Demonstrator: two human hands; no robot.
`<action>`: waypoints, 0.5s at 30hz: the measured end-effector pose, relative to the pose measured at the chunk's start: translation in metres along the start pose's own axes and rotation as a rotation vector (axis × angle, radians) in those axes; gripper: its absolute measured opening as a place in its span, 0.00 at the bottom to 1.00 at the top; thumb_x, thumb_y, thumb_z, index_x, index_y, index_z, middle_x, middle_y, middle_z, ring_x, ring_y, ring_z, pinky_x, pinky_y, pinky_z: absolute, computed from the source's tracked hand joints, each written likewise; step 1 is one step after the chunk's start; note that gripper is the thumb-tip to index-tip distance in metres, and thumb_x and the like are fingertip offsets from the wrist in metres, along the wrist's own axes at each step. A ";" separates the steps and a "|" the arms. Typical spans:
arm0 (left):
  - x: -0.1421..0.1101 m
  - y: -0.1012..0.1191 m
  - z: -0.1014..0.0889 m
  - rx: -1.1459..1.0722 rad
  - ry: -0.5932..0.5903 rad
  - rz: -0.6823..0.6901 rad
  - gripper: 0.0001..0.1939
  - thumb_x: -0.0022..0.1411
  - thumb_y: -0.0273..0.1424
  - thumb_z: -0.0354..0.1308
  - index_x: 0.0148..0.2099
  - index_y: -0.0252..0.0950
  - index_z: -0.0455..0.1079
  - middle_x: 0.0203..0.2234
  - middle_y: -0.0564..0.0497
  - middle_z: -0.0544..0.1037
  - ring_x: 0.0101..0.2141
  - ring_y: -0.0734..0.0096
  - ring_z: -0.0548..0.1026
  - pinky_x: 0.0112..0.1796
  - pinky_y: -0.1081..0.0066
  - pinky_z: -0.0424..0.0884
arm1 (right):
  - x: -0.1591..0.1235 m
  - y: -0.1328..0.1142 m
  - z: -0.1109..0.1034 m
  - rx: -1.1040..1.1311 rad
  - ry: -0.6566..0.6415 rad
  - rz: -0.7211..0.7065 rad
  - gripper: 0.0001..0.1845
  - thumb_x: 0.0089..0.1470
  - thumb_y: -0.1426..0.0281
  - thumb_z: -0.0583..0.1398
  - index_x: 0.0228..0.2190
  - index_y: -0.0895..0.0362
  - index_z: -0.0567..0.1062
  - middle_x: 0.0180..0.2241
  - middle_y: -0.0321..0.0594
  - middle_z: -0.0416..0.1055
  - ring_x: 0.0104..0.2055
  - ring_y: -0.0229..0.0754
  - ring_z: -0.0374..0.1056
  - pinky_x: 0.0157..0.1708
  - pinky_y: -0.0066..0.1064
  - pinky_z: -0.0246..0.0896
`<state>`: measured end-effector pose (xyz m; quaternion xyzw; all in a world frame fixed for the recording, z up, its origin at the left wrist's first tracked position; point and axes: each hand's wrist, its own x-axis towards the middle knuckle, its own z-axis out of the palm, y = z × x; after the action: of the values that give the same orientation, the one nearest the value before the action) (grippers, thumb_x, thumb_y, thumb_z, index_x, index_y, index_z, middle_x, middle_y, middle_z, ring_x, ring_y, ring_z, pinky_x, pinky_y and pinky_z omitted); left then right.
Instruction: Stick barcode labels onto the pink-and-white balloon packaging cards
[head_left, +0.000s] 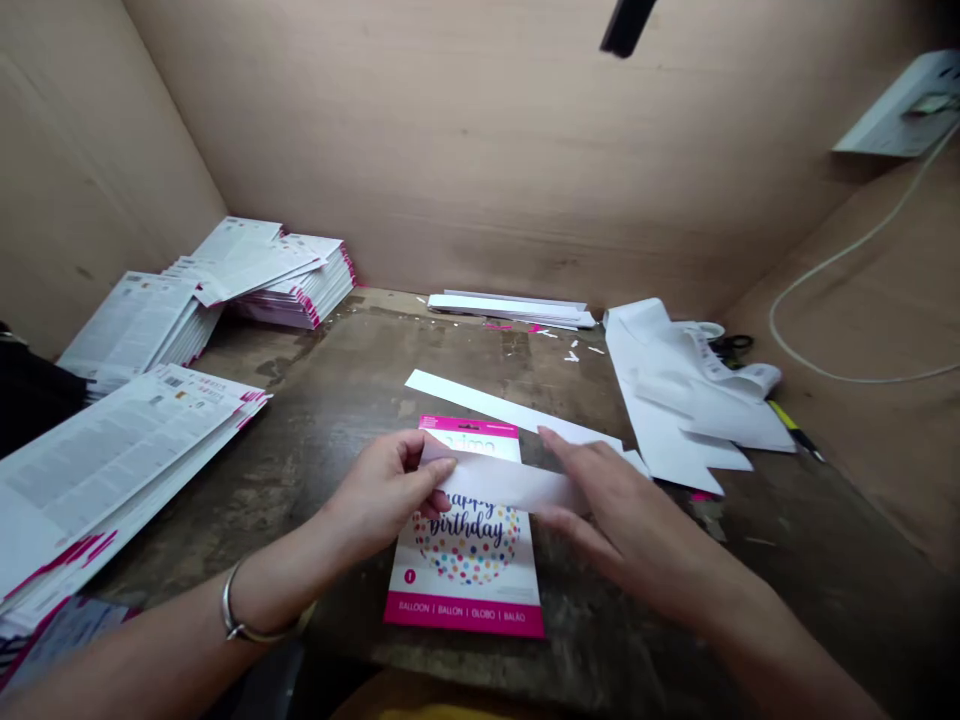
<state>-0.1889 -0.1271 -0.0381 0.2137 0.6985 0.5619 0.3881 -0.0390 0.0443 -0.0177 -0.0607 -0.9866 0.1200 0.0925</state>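
A pink-and-white "Happy Birthday" balloon card lies flat on the dark worktop near the front edge. Both hands hold a narrow white paper strip across the card's upper half. My left hand pinches the strip's left end between thumb and fingers. My right hand grips its right end, fingers extended along it. A silver bangle sits on my left wrist. A second long white strip lies on the table just behind the card.
Stacks of printed pink-edged cards fill the left side, with more stacks at the back left. White paper sheets, scissors and a yellow pen lie at the right. Wooden walls enclose the worktop; a white cable runs along the right.
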 end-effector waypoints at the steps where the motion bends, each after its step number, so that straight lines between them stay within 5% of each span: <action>1: -0.003 -0.002 0.002 0.017 0.000 0.020 0.06 0.57 0.32 0.56 0.33 0.32 0.67 0.17 0.55 0.72 0.19 0.77 0.71 0.22 0.78 0.67 | 0.002 -0.005 -0.002 0.025 0.022 0.015 0.25 0.58 0.60 0.56 0.54 0.59 0.63 0.45 0.49 0.69 0.47 0.50 0.63 0.44 0.42 0.62; 4: -0.009 -0.006 0.005 0.094 -0.014 0.140 0.08 0.59 0.33 0.55 0.33 0.33 0.69 0.21 0.53 0.73 0.23 0.74 0.73 0.26 0.74 0.70 | 0.014 -0.024 0.004 0.150 0.024 0.035 0.09 0.60 0.67 0.53 0.35 0.57 0.71 0.34 0.41 0.71 0.37 0.44 0.65 0.36 0.34 0.61; 9: -0.025 -0.028 -0.008 0.676 0.248 0.546 0.19 0.62 0.34 0.54 0.54 0.35 0.63 0.44 0.44 0.75 0.45 0.59 0.71 0.46 0.58 0.68 | 0.018 -0.005 0.027 0.431 0.058 0.333 0.14 0.60 0.64 0.50 0.26 0.56 0.69 0.23 0.34 0.67 0.26 0.38 0.62 0.24 0.27 0.55; 12: -0.040 -0.046 -0.010 1.108 0.064 0.770 0.17 0.65 0.27 0.48 0.55 0.37 0.64 0.50 0.46 0.73 0.53 0.56 0.66 0.53 0.52 0.59 | 0.003 0.034 0.009 0.391 0.123 0.436 0.16 0.57 0.60 0.51 0.30 0.56 0.72 0.26 0.37 0.70 0.27 0.41 0.65 0.24 0.29 0.57; 15: -0.049 -0.057 -0.004 1.308 -0.169 0.738 0.19 0.66 0.26 0.43 0.57 0.35 0.62 0.54 0.45 0.70 0.53 0.53 0.66 0.54 0.47 0.57 | -0.014 0.048 -0.025 -0.131 0.130 0.413 0.17 0.54 0.55 0.52 0.30 0.52 0.75 0.25 0.40 0.72 0.23 0.44 0.64 0.22 0.32 0.52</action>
<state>-0.1541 -0.1813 -0.0771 0.6629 0.7406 0.1079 0.0208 -0.0161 0.0942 -0.0077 -0.2749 -0.9509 0.0677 0.1252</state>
